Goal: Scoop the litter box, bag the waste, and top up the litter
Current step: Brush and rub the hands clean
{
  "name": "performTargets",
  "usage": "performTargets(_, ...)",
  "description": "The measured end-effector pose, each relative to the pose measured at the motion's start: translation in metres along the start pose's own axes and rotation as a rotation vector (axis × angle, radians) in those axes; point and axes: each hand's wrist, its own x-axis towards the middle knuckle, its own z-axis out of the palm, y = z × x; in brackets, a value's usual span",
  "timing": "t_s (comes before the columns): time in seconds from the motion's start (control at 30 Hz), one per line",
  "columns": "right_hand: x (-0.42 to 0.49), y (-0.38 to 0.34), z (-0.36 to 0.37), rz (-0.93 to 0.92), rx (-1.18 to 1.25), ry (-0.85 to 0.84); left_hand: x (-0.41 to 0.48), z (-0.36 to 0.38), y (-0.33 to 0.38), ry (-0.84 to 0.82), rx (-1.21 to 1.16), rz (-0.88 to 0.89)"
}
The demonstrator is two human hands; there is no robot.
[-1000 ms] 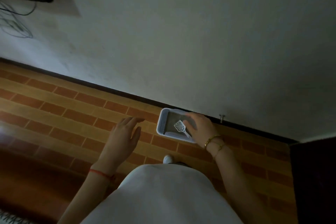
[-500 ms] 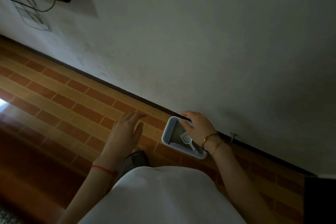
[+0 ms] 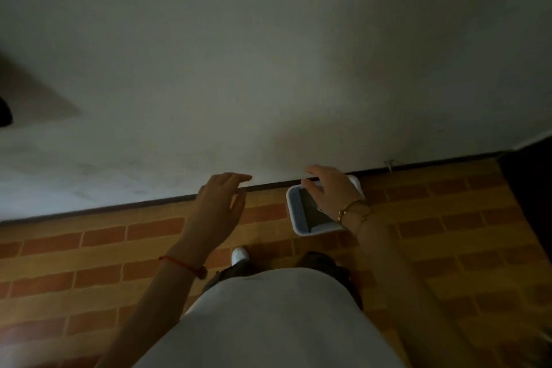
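A small white litter box [image 3: 296, 212] with grey litter sits on the brick-patterned floor against the wall's dark baseboard. My right hand [image 3: 328, 188], with gold bracelets at the wrist, hovers spread over the box and covers most of its inside; the white scoop seen earlier is hidden under it. My left hand [image 3: 218, 209], a red string at its wrist, is raised with fingers apart, left of the box, holding nothing. Whether my right hand touches the box I cannot tell.
A plain pale wall [image 3: 268, 69] fills the upper view. A dark piece of furniture [image 3: 531, 194] stands at the right edge. My white shoe [image 3: 240, 254] is on the floor below the hands. A small metal fitting [image 3: 389, 164] sticks out at the baseboard.
The view has swung, so the wall line now runs nearly level. My right hand has spread over the box and now hides the scoop. My left hand stays open.
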Motion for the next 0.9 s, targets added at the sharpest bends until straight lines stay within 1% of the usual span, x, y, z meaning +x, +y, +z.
performTargets(0.1,0.001,-0.014,0.021,0.086,0.069,0.076,0.018,-0.019,-0.028,-0.052,0.026,0.097)
performTargets(0.2,0.003,-0.021,0.039,0.165,0.109,0.123,0.032,-0.029,-0.049,-0.086,0.048,0.151)
performTargets(0.3,0.009,-0.020,0.055,0.189,0.105,0.137,0.045,-0.029,-0.066,-0.098,0.047,0.156)
performTargets(0.43,0.022,-0.011,0.072,0.197,0.108,0.101,0.056,-0.012,-0.083,-0.108,0.045,0.131)
performTargets(0.67,0.060,0.024,0.118,0.198,0.012,0.095,0.069,0.046,-0.118,-0.094,-0.027,0.032)
performTargets(0.9,0.120,0.090,0.190,0.217,-0.040,0.104,0.095,0.147,-0.186,-0.133,-0.048,-0.027)
